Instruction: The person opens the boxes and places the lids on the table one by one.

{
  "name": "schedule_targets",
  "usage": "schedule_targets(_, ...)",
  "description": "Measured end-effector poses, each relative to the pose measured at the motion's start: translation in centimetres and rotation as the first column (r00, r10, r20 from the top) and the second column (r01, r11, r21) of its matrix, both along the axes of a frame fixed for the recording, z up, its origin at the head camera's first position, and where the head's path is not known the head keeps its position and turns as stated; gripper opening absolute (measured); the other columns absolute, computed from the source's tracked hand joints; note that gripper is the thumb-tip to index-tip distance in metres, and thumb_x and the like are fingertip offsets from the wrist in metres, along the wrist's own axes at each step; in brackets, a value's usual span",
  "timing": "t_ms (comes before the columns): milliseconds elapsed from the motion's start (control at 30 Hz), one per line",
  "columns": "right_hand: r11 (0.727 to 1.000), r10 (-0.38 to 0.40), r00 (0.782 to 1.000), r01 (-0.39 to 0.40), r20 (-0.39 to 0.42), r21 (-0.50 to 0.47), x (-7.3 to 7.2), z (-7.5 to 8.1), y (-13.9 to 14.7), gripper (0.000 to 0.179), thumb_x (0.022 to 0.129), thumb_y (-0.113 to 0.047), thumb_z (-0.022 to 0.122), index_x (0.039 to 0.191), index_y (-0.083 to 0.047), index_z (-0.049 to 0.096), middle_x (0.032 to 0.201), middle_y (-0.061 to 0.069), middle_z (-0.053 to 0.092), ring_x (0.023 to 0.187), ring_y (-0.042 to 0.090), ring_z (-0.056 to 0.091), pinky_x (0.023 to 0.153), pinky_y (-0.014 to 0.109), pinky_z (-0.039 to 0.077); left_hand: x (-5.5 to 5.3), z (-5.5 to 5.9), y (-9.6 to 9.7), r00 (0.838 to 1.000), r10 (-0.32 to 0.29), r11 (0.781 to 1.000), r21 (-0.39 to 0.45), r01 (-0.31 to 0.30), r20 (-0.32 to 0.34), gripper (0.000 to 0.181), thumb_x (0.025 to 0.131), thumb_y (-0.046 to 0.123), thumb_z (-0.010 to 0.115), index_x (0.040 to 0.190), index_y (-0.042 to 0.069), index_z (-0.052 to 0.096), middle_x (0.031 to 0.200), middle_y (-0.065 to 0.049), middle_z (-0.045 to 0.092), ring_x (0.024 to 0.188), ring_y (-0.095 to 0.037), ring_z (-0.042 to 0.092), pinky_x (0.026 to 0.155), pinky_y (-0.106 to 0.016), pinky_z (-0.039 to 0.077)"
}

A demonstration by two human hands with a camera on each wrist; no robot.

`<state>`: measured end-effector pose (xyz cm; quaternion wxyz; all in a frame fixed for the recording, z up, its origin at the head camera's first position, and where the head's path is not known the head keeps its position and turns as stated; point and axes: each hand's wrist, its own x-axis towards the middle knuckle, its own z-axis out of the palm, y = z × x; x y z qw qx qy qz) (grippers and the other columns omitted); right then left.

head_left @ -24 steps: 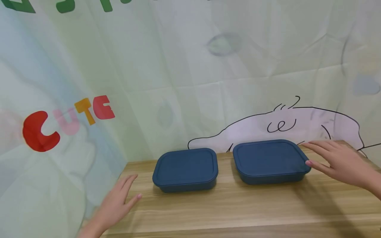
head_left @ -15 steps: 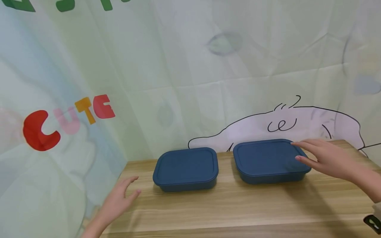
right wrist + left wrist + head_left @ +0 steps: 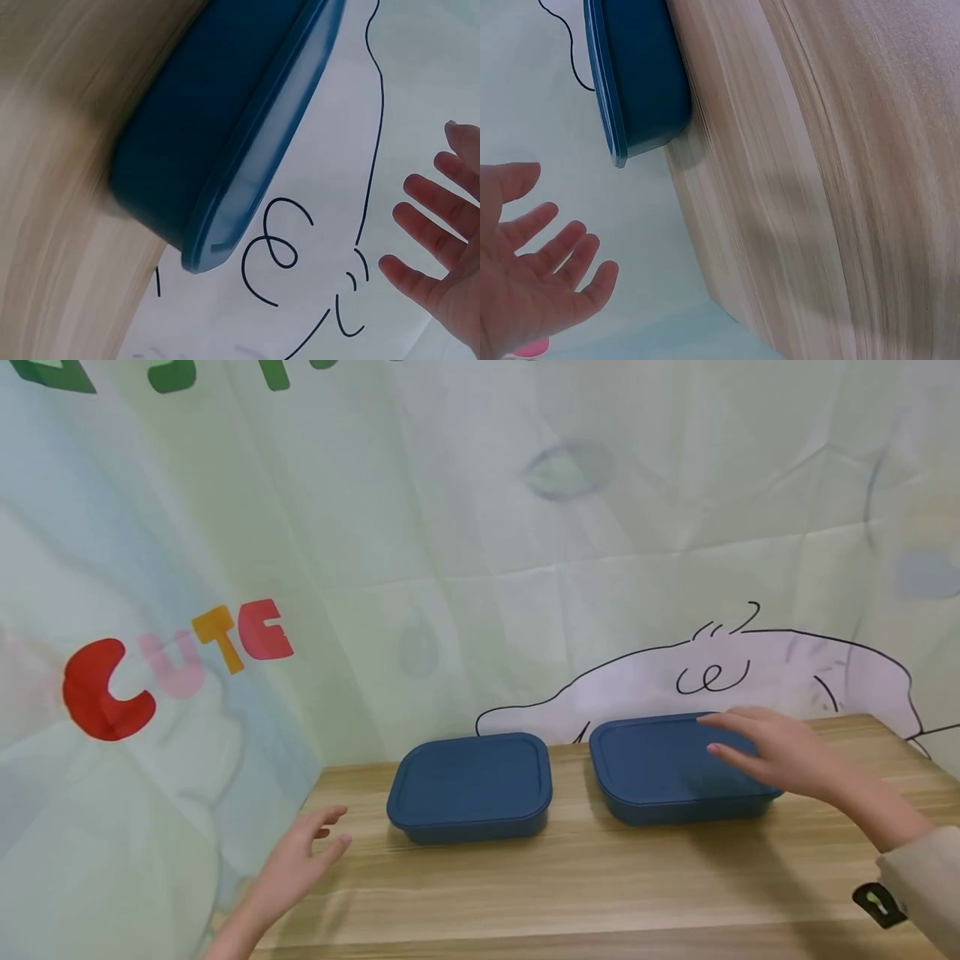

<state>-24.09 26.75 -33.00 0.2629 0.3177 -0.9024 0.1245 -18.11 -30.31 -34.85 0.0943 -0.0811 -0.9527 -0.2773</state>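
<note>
Two dark blue lidded food containers stand side by side on the wooden table. Over the right container (image 3: 660, 768) hovers my right hand (image 3: 780, 752), fingers spread and loosely bent; the right wrist view shows a gap between that hand (image 3: 442, 232) and the container's lid (image 3: 262, 142). To the left of the left container (image 3: 471, 785), my left hand (image 3: 292, 860) is held in the air, holding nothing. In the left wrist view its fingers (image 3: 577, 251) are relaxed and apart from the blue container (image 3: 645, 75). Both lids are on, so the insides are hidden.
The wood-grain table (image 3: 585, 893) ends at the back against a pale printed curtain (image 3: 450, 527), which also runs down the left side. A beige sleeve (image 3: 926, 877) with a dark tag covers the right forearm.
My right hand has moved left, from the right container's right edge to above its lid, and its sleeve has come into view. The left hand's fingers have bent slightly; both containers stay put.
</note>
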Motion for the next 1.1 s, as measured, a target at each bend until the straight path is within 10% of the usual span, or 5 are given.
schedule_targets(400, 0.999, 0.048, 0.998, -0.048, 0.04, -0.005, -1.7, 0.9, -2.6, 0.033, 0.08, -0.012, 0.072, 0.11, -0.002, 0.065, 0.103, 0.011, 0.066, 0.095, 0.029, 0.062, 0.077, 0.047, 0.049, -0.8, 0.8, 0.3, 0.989, 0.08, 0.985, 0.142, -0.098, 0.127, 0.047, 0.095, 0.025, 0.056, 0.13, -0.004, 0.047, 0.124, -0.027, 0.05, 0.11, -0.041, 0.05, 0.083, -0.044, 0.048)
schedule_targets(1100, 0.997, 0.081, 0.968, -0.074, 0.239, -0.037, -4.1, 0.8, -7.3, 0.032, 0.088, -0.018, 0.065, 0.115, 0.0, 0.062, 0.109, 0.014, 0.065, 0.094, 0.027, 0.062, 0.079, 0.046, 0.049, -3.1, -0.4, 0.5, 0.989, 0.096, 0.951, 0.282, -0.125, 0.115, 0.041, 0.095, 0.019, 0.055, 0.128, -0.005, 0.048, 0.119, -0.024, 0.053, 0.108, -0.037, 0.052, 0.08, -0.037, 0.048)
